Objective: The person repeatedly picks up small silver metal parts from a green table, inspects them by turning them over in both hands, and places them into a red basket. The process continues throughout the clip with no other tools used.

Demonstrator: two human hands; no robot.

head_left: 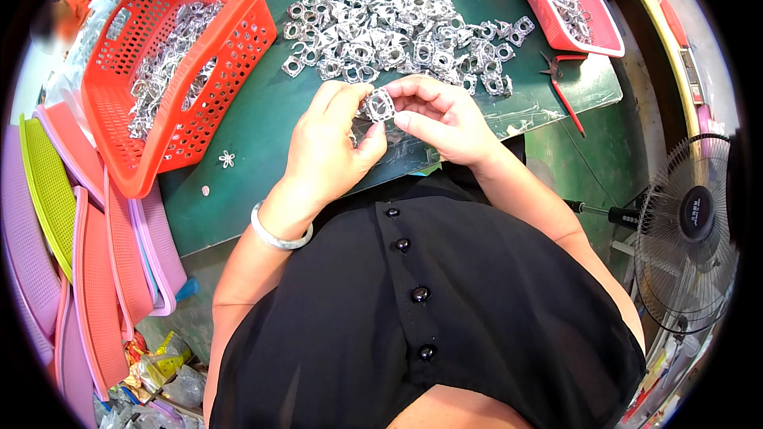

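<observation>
Between my two hands, close to the table's near edge, is a small silver metal openwork piece (379,106) with an oval opening. My left hand (327,139) pinches it from the left, thumb and fingers closed; a bit more silver metal shows in that hand. From the right, the fingertips and thumb of my right hand (437,115) close on the same piece. Just beyond my hands lies a heap of similar silver metal pieces (397,20), spread over the green table (262,123).
A red perforated basket (230,71) of silver parts stands at left, a pink tray (596,41) of more at far right. Red-handled pliers (566,99) lie near the right table edge. A flower-shaped piece (227,159) rests at left. Stacked baskets (99,278) and a fan (691,222) flank me.
</observation>
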